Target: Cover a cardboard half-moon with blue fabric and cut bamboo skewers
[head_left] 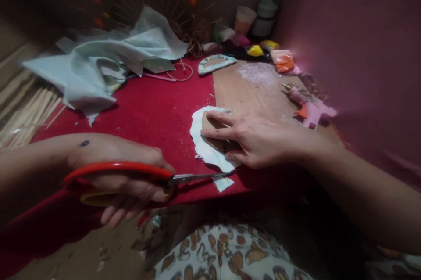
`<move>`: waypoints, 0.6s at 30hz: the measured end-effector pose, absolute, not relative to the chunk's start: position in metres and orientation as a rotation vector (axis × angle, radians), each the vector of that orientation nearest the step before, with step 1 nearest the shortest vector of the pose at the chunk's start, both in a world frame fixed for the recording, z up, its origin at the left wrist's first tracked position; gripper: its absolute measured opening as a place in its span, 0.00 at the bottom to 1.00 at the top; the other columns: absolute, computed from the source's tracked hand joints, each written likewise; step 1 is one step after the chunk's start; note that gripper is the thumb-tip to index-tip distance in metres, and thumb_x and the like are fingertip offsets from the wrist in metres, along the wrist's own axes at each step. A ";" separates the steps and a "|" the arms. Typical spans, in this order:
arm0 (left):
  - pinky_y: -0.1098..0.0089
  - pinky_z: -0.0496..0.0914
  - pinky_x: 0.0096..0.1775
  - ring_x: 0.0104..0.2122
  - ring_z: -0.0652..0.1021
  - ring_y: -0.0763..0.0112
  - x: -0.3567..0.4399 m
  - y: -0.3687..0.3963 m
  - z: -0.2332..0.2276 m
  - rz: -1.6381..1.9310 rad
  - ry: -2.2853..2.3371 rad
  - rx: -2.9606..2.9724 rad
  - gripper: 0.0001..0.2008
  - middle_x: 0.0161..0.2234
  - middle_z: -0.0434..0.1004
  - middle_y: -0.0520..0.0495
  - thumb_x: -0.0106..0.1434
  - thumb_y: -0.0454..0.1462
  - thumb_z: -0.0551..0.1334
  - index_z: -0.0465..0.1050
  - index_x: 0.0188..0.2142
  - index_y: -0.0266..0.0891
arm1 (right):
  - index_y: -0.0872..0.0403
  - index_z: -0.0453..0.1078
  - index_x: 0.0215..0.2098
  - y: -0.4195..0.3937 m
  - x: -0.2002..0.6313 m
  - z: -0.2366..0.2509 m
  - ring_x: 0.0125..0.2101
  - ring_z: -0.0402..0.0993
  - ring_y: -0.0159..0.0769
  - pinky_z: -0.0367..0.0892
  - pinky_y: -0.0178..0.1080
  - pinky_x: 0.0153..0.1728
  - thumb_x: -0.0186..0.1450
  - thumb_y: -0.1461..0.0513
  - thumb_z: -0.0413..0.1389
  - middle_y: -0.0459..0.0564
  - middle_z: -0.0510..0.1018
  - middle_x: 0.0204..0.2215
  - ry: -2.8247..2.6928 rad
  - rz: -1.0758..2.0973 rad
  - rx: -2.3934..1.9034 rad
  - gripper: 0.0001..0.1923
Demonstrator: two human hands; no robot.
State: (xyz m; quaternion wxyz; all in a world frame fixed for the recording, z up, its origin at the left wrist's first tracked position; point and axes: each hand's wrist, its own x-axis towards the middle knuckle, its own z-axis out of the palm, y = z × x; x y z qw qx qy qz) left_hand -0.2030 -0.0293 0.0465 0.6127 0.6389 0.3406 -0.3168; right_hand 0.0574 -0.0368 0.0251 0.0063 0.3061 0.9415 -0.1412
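Note:
My left hand is closed round scissors with red handles. Their blades point right, and the tips lie by the lower edge of a pale cloth piece. A small cloth scrap lies at the blade tips. With fingers spread, my right hand presses a brown cardboard piece down on the cloth. The cloth sticks out round the cardboard's left side with a ragged edge; the right side is hidden under my hand.
Crumpled pale cloth lies at the back left, above thin wooden sticks. A cloth-edged half-round piece lies at the back. On the right is a pink glue gun. Beyond are coloured packets and a cup.

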 end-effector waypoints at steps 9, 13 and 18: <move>0.75 0.67 0.23 0.19 0.73 0.72 -0.200 -0.031 0.047 -0.737 0.813 1.305 0.13 0.22 0.72 0.47 0.64 0.44 0.53 0.65 0.29 0.38 | 0.46 0.61 0.61 -0.034 0.057 0.026 0.49 0.71 0.48 0.68 0.45 0.43 0.61 0.62 0.54 0.55 0.57 0.64 2.930 -0.454 0.939 0.29; 0.74 0.68 0.24 0.20 0.73 0.71 -0.201 -0.029 0.048 -0.761 0.811 1.310 0.15 0.23 0.74 0.46 0.64 0.46 0.53 0.67 0.30 0.36 | 0.45 0.59 0.62 -0.033 0.057 0.025 0.51 0.69 0.49 0.68 0.46 0.45 0.60 0.62 0.55 0.54 0.54 0.65 2.917 -0.471 0.958 0.31; 0.71 0.71 0.27 0.24 0.78 0.66 -0.204 -0.034 0.049 -0.750 0.793 1.367 0.14 0.26 0.78 0.42 0.62 0.46 0.52 0.67 0.33 0.37 | 0.46 0.59 0.62 -0.034 0.058 0.025 0.53 0.68 0.50 0.68 0.46 0.45 0.60 0.62 0.55 0.55 0.52 0.66 2.914 -0.462 0.957 0.31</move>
